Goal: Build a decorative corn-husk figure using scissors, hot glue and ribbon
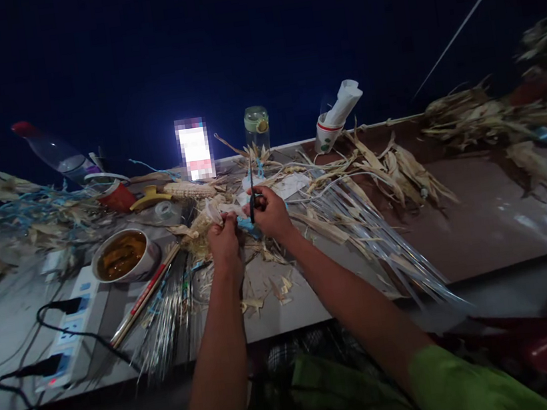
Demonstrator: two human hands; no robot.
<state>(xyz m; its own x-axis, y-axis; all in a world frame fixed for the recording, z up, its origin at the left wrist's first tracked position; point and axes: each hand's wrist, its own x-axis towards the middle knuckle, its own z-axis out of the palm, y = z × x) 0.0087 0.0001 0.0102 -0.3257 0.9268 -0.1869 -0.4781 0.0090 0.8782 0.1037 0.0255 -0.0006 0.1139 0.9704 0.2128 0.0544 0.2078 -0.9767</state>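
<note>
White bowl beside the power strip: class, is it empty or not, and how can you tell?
Not empty: the white bowl holds brown liquid, visible inside its rim. How deep it is, I cannot tell.

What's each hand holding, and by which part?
Right hand: dark scissors, by the handle end. Left hand: a pale husk-like strip, pinched; which part is unclear.

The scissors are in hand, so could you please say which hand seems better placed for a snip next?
Probably the right hand: it holds the scissors, while the left hand pinches a pale strip close by.
</note>
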